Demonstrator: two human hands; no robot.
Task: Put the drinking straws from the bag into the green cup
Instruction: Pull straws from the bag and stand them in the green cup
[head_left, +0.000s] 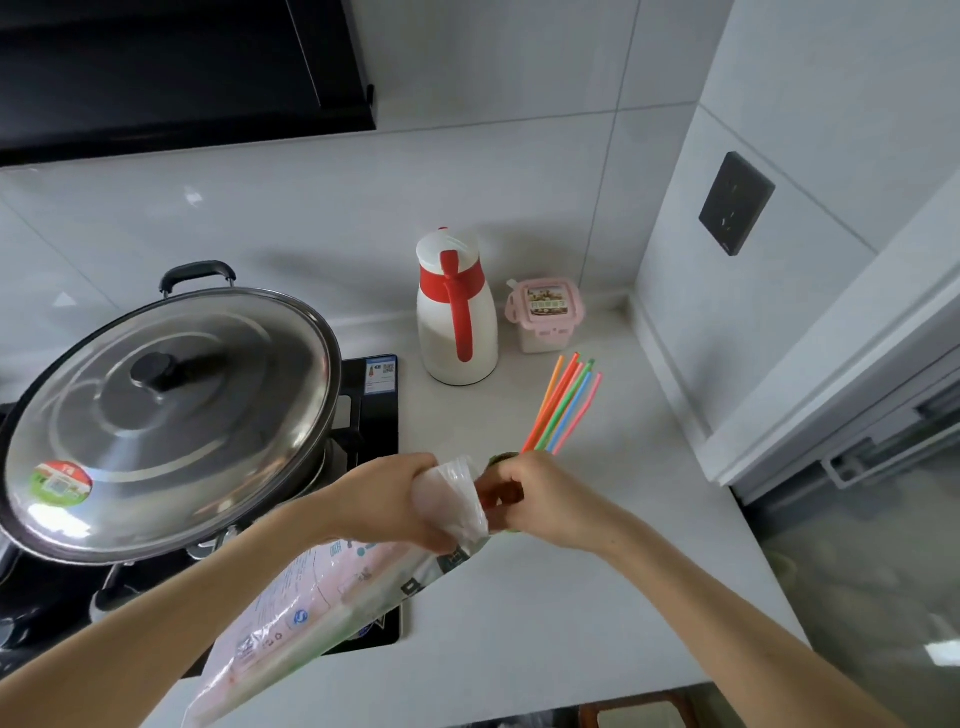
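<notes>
My left hand (395, 501) grips the open end of a clear printed plastic bag (311, 587) that hangs down toward me over the hob's edge. My right hand (540, 501) is closed right at the bag's mouth, its fingers pinched on something reddish that looks like a straw's end. Only a sliver of the green cup (501, 459) shows, behind my right hand. Several coloured straws (563, 408) stand in it and lean away to the upper right.
A large steel wok with a lid (161, 415) sits on the black gas hob (374, 415) at the left. At the back stand a white and red thermos jug (457, 312) and a pink lidded box (545, 314). White counter (597, 597) lies to the right.
</notes>
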